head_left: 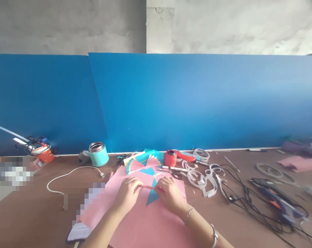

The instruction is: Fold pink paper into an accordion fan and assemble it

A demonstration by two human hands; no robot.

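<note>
A narrow folded strip of pink paper (148, 187) stretches between my two hands. My left hand (130, 191) pinches one end of it, and my right hand (170, 193) grips the other, its fingers curled. Below the hands lie large pink paper sheets (143, 225) and a piece of blue paper (151, 199), partly covered by my right hand. Just beyond the hands, pleated paper fans (145, 162) in pink, yellow and teal rest at the far edge of the sheets. A pair of scissors (168, 171) lies close to my right hand.
A turquoise cup (98, 154) and a white cable (68, 168) are on the left. A red tape-like roll (170, 158) stands behind the sheets. White strip coils (197, 175), black cords (245, 199) and a glue gun (277, 203) occupy the right. A blue partition (187, 103) borders the back.
</note>
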